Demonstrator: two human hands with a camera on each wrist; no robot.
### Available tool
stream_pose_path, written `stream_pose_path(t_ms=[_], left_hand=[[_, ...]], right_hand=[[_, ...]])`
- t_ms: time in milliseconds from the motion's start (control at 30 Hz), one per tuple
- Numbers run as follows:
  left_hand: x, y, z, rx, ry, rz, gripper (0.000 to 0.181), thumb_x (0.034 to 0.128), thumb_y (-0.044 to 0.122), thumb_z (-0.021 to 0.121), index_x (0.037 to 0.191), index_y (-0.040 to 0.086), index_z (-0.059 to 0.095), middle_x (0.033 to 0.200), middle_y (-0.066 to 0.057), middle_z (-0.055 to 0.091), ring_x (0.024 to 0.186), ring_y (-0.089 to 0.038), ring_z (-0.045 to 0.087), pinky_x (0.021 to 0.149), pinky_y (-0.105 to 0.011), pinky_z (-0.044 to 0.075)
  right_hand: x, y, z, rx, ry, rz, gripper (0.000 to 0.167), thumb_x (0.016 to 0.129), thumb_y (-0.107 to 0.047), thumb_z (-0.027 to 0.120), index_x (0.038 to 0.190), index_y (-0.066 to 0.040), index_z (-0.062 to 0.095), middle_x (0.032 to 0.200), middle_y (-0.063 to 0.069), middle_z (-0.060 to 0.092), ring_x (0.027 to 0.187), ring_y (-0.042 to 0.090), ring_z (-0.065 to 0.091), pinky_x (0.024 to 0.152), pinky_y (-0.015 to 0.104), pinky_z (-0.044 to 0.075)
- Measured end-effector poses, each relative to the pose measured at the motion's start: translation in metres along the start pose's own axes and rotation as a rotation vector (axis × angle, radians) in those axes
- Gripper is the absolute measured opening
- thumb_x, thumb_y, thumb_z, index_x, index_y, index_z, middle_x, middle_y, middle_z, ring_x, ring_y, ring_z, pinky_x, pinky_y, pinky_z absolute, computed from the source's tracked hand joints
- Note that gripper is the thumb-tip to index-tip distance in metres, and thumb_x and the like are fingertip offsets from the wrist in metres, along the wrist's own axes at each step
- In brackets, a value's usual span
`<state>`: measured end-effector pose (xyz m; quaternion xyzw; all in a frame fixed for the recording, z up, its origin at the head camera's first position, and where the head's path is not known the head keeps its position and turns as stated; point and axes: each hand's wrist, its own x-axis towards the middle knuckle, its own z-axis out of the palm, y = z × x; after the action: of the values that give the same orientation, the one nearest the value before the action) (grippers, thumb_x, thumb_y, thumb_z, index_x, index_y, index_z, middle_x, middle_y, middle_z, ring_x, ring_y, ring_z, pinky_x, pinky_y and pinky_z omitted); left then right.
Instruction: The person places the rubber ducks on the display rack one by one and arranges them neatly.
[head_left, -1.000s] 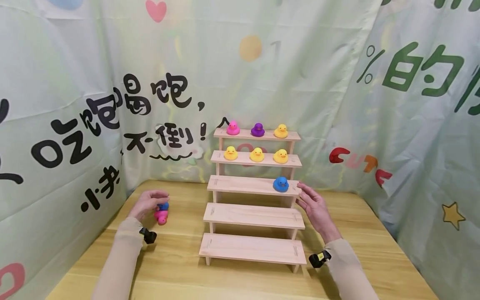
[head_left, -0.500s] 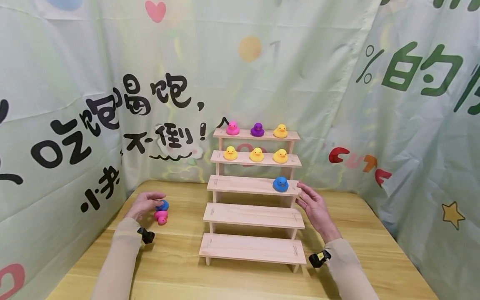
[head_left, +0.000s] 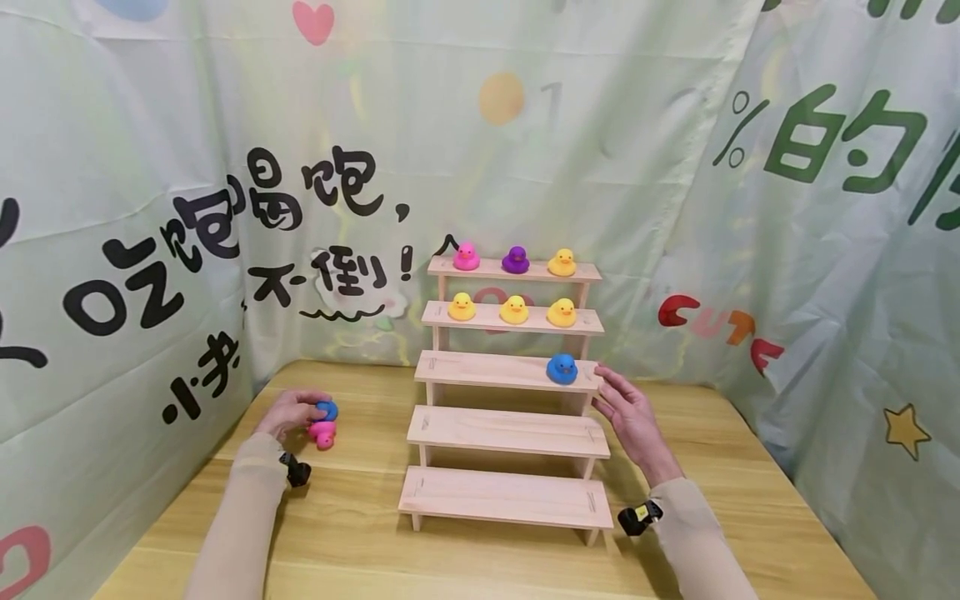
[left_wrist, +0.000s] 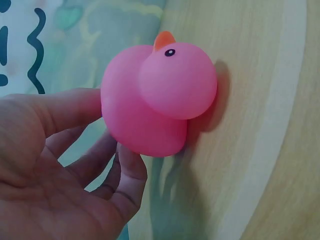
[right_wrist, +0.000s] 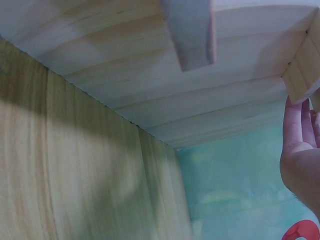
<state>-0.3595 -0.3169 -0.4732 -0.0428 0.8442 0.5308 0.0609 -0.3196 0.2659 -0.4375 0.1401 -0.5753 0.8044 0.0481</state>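
My left hand (head_left: 288,412) is at the left of the table, its fingertips and thumb pinching a blue rubber duck (head_left: 327,409). Touching or close beside that duck, a pink rubber duck (head_left: 322,434) lies tipped over. In the left wrist view the pink duck (left_wrist: 160,100) fills the middle and hides the blue one; the hand (left_wrist: 65,165) reaches behind it. My right hand (head_left: 630,417) touches the right end of the third tier of a wooden stepped shelf (head_left: 480,369) with nearly straight fingers. Another blue duck (head_left: 562,369) sits upright near those fingertips.
The top tier carries a pink duck (head_left: 466,256), a purple duck (head_left: 515,259) and a yellow duck (head_left: 562,262). Three yellow ducks (head_left: 513,309) line the tier below. Printed cloth (head_left: 600,167) hangs around the wooden table (head_left: 337,533).
My left hand has come down slightly, from over the blue duck on the table to a pinch on it. The right hand and the shelf have stayed put.
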Motion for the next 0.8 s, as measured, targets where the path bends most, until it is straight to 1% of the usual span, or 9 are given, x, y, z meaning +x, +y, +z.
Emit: stream_pose_path(t_ms=[100,167,267,400,633,667,800], left_hand=[[0.0035,-0.0001,0.0016,0.002,0.013,-0.003,0.045,0.0909,0.003,0.062,0.133,-0.008,0.053,0.132,-0.032,0.055,0.104,-0.029,0.062,0.081,-0.03,0.052],[0.0051,0.0,0.0022,0.019,0.02,0.003,0.045,0.0903,0.002,0.062,0.133,-0.009,0.053,0.132,-0.033,0.054,0.109,-0.032,0.059,0.082,-0.03,0.052],[0.0065,0.0,0.0036,0.03,0.024,-0.003,0.048,0.0891,0.0,0.063,0.134,-0.01,0.051,0.134,-0.034,0.052,0.112,-0.035,0.057,0.082,-0.031,0.052],[0.0075,-0.0008,0.0038,0.046,0.029,-0.004,0.05,0.0885,0.001,0.065,0.134,-0.012,0.048,0.133,-0.036,0.051,0.111,-0.036,0.058,0.082,-0.031,0.052],[0.0081,-0.0019,0.0029,0.072,0.049,-0.014,0.048,0.0883,0.005,0.069,0.13,-0.013,0.052,0.13,-0.036,0.053,0.109,-0.037,0.059,0.088,-0.037,0.052],[0.0084,-0.0024,0.0028,0.079,0.05,-0.012,0.048,0.0885,0.006,0.069,0.129,-0.014,0.052,0.13,-0.036,0.053,0.109,-0.037,0.059,0.088,-0.037,0.052],[0.0074,-0.0038,0.0032,0.08,0.068,-0.022,0.049,0.089,0.01,0.07,0.129,-0.013,0.054,0.128,-0.034,0.056,0.106,-0.033,0.06,0.081,-0.03,0.052]], right_hand=[[0.0006,-0.0009,0.0006,-0.007,0.006,0.002,0.026,0.101,-0.014,0.056,0.124,-0.021,0.066,0.132,-0.016,0.054,0.109,0.001,0.062,0.091,0.022,0.054],[0.0006,-0.001,0.0002,-0.009,0.009,0.012,0.027,0.101,-0.014,0.055,0.124,-0.021,0.065,0.132,-0.016,0.053,0.11,0.001,0.062,0.091,0.022,0.054],[0.001,-0.0011,-0.0001,-0.007,0.017,0.017,0.026,0.101,-0.013,0.055,0.123,-0.021,0.066,0.131,-0.016,0.054,0.11,0.001,0.062,0.091,0.023,0.054],[0.002,-0.0005,-0.0013,0.001,0.013,0.011,0.028,0.101,-0.013,0.054,0.126,-0.019,0.065,0.132,-0.016,0.054,0.11,0.001,0.062,0.09,0.022,0.054],[0.0015,0.0,-0.0016,0.025,0.008,0.006,0.027,0.101,-0.012,0.053,0.124,-0.02,0.066,0.132,-0.016,0.055,0.109,0.001,0.063,0.089,0.022,0.054],[0.0013,0.0002,-0.0014,0.026,0.007,0.006,0.027,0.101,-0.012,0.053,0.123,-0.02,0.067,0.132,-0.016,0.055,0.109,0.001,0.063,0.089,0.022,0.054],[0.0006,0.0013,-0.0006,0.023,-0.001,0.001,0.027,0.101,-0.012,0.054,0.124,-0.02,0.067,0.13,-0.016,0.057,0.109,0.002,0.063,0.091,0.024,0.054]])
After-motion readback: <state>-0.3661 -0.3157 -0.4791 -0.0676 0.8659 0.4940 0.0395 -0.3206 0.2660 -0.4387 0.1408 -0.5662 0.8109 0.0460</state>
